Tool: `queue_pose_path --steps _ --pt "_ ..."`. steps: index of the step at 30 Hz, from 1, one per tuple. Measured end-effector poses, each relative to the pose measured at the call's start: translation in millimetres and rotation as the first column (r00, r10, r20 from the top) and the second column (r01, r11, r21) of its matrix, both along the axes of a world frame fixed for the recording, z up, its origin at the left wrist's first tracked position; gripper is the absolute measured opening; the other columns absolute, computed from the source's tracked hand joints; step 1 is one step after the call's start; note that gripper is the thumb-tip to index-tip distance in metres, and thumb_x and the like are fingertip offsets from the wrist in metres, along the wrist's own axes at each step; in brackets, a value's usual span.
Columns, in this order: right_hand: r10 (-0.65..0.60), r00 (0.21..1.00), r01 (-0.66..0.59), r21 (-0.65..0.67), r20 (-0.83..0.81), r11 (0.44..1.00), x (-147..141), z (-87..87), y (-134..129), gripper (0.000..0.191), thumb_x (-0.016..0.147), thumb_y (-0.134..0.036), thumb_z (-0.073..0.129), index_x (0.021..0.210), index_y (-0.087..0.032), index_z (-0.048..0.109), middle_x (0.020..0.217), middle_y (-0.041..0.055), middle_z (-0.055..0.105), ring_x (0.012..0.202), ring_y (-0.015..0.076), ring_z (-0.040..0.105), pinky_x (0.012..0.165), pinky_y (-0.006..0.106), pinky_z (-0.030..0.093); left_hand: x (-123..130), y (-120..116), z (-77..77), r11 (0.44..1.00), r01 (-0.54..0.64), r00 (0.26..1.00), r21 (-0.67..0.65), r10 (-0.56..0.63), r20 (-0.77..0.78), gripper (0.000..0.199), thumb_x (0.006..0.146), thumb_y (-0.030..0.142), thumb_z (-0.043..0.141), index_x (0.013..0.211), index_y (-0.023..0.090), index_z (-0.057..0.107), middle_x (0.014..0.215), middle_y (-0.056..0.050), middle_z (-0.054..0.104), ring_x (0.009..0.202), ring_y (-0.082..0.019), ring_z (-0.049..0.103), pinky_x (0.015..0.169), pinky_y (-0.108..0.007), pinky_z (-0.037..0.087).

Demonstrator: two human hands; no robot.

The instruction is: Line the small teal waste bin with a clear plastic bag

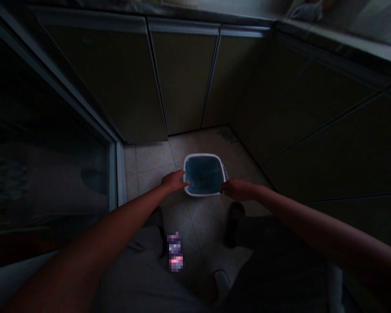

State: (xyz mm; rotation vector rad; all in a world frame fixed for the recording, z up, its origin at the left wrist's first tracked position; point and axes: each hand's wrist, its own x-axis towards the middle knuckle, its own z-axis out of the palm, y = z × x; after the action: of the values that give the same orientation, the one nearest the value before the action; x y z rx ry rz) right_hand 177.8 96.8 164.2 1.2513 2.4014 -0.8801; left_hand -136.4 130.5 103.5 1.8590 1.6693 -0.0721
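Gripping a white-rimmed bin [203, 174] w/ dark liner at both near corners: left hand [175, 181] curled over the left rim, right hand [235, 189] closed on the right rim, fingers wrapped tight, bin sitting on the tiled floor [150, 158] in the corner between the dim cabinet doors [182, 82] and a glass sliding door [48, 174] at left. Looking like the grab-and-lift stage, prob. just before raising; next move needing an even pull w/ both hands, keeping the bin level, clear of the feet.
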Motion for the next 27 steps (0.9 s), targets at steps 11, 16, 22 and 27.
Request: queue_pose_path --steps 11,16,22,27 --pt "-0.320 0.945 0.311 0.108 0.074 0.944 68 -27.4 -37 0.024 0.094 -0.020 0.052 0.101 -0.016 0.074 0.102 0.0102 0.076 0.088 0.0196 0.068 0.070 0.026 0.041 21 -41 94.8 0.952 -0.265 0.762 0.152 0.110 0.638 0.040 0.076 0.041 0.062 0.057 0.023 0.031 0.053 0.008 0.030 0.052 -0.009 0.033 0.053 -0.024 0.025" --pt "-0.443 0.890 0.454 0.114 -0.106 0.884 82 -20.6 -30 0.029 0.090 -0.016 0.055 0.112 -0.014 0.074 0.095 0.0093 0.073 0.084 0.0177 0.066 0.073 0.026 0.044 26 -57 102.4 0.909 -0.393 0.641 0.137 0.164 0.750 0.027 0.070 0.033 0.069 0.060 0.020 0.047 0.054 0.008 0.039 0.053 -0.008 0.037 0.054 -0.022 0.030" --pt "-0.470 0.440 0.701 -0.034 -0.765 0.712 74 89.3 -26 0.070 0.088 -0.025 0.059 0.156 -0.020 0.042 0.076 -0.0017 0.058 0.061 0.0137 0.050 0.053 0.024 0.041 24 -87 216.4 0.815 -0.453 0.417 0.361 -0.165 0.894 0.076 0.079 0.024 0.075 0.150 0.030 0.048 0.073 0.007 0.053 0.064 -0.010 0.048 0.065 -0.024 0.046" --pt "-0.154 0.273 0.693 0.084 -0.950 0.716 50 186.8 -71 0.087 0.092 -0.034 0.067 0.165 -0.036 0.020 0.092 0.0012 0.064 0.060 0.0141 0.049 0.051 0.026 0.043 33 -151 307.3 0.698 -0.387 0.359 0.603 -0.488 0.796 0.099 0.083 0.020 0.077 0.159 0.057 0.024 0.067 0.010 0.050 0.059 -0.013 0.050 0.078 -0.033 0.057"
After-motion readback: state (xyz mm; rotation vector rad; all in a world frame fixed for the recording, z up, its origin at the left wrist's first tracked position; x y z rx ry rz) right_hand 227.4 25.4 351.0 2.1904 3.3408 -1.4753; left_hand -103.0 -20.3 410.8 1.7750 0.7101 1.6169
